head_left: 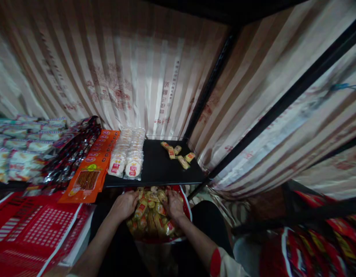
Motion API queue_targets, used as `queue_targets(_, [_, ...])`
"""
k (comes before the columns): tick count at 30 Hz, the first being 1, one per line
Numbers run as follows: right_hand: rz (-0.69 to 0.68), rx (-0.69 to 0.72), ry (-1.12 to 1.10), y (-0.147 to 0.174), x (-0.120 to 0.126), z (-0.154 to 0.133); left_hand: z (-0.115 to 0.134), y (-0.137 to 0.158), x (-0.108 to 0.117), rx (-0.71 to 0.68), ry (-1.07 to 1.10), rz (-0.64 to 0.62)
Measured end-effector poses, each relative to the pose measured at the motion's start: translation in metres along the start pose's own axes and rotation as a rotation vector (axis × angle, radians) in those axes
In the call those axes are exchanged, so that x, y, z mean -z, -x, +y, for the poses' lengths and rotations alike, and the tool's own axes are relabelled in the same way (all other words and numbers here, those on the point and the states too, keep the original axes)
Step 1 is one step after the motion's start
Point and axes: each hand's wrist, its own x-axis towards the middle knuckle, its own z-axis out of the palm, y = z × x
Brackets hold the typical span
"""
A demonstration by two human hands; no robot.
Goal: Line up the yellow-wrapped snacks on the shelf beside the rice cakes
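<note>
right sleeve [230, 264]: pale cream | cuff [215, 262]: red | legwear [214, 223]: dark | forearms [104, 235]: bare

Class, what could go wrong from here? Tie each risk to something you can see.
The orange packet overhangs the front edge of the shelf, so the left hand might knock it down. The basket between the person's legs is piled with small wrapped snacks, so some could spill if the right hand jostles it.

L hand [126, 206] & R hand [175, 205] on wrapped snacks [152, 217] in red basket [188, 209]; few pkts [171, 153] on blk shelf [157, 166].
</note>
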Motion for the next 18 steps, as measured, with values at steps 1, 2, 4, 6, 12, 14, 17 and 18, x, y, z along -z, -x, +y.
queue_targets(1, [0.0,0.008,-0.025,0.001,0.0,0.002,0.001,0.0,0.0,0.006,0.006,0.006])
queue_targets(2, [-0.006,0.018,-0.055,0.001,-0.001,0.004,0.003,-0.001,-0.001,0.012,0.01,0.013])
queue_targets(4, [0.0,0.046,-0.106,0.002,-0.002,0.01,0.005,-0.002,-0.001,0.022,0.017,0.031])
queue_targets(6, [0.028,0.094,-0.142,0.003,-0.002,0.017,0.007,-0.004,-0.001,0.03,0.02,0.047])
queue_targets(12, [0.1,0.137,-0.282,0.013,0.002,0.03,0.011,-0.004,0.001,0.055,0.017,0.039])
queue_targets(14, [0.088,0.107,-0.359,0.019,0.006,0.029,0.012,-0.004,0.0,0.054,0.018,0.044])
queue_targets(17, [0.073,0.034,-0.56,0.024,0.012,0.022,0.015,-0.002,-0.004,0.035,0.062,0.058])
queue_targets(18, [0.055,0.017,-0.658,0.025,0.014,0.019,0.017,-0.001,-0.007,0.03,0.095,0.064])
